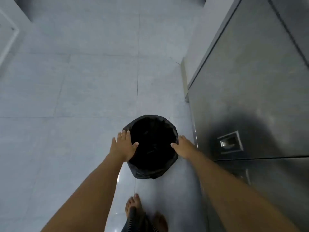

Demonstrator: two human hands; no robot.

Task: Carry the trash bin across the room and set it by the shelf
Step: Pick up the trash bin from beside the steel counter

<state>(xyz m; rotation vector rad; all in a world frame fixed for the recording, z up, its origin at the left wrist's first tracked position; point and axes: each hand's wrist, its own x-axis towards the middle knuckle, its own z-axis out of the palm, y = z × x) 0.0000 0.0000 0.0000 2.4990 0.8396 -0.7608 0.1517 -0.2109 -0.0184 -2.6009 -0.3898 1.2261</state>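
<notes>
Hands were clamped on the trash bin rim, left hand and right hand opposite, bin just beside the steel cabinet, so we figured lifting evenly and level kept the loose liner from slipping.

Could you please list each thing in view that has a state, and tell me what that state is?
Trash bin: upright, lined with a black bag, open at the top, nothing discernible inside.
Left hand: on the bin's left rim, thumb inside.
Right hand: on the bin's right rim, thumb inside.
Metal cabinet: doors closed, beside the bin.
Floor: bare tile, glossy.
</notes>
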